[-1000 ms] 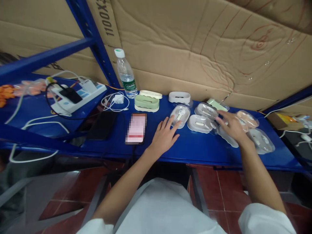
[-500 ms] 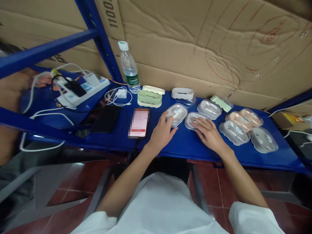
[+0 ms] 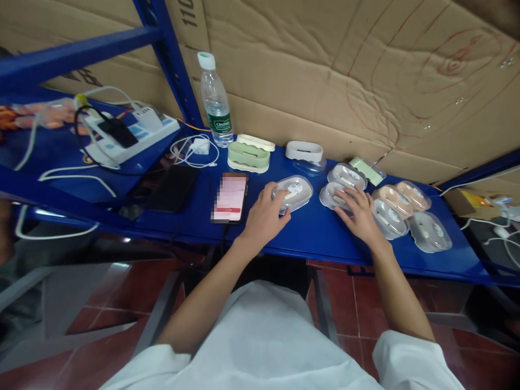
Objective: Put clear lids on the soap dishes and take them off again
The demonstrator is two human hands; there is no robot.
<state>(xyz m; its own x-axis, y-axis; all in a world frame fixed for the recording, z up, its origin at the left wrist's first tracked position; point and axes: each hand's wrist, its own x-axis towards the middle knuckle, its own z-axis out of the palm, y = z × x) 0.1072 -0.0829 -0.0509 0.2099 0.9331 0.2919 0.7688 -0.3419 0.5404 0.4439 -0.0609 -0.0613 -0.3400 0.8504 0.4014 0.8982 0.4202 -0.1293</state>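
Observation:
Two oval clear plastic cases lie under my hands on the blue tabletop (image 3: 303,238). My left hand (image 3: 266,214) rests at the left end of one clear case (image 3: 298,189) with a round label, its fingers apart and the index fingertip touching the case. Over the other clear case (image 3: 331,194) my right hand (image 3: 359,214) is curved, gripping it against the table; its fingers hide much of the right half. Directly behind that one sits a further labelled clear case (image 3: 345,174). To its right are grouped peach cases (image 3: 392,197) and grey-white cases (image 3: 430,232).
A phone (image 3: 231,197) lies left of my hands, near a green oval holder (image 3: 248,156) and a water bottle (image 3: 217,108). At the back stand a white holder (image 3: 304,151) and a pale green piece (image 3: 368,170). A power strip (image 3: 122,146) with cables is far left.
My right hand has slid the clear case to the right, up against the one behind it, widening the gap to the left case. My left hand stays beside its case. The view has shifted slightly.

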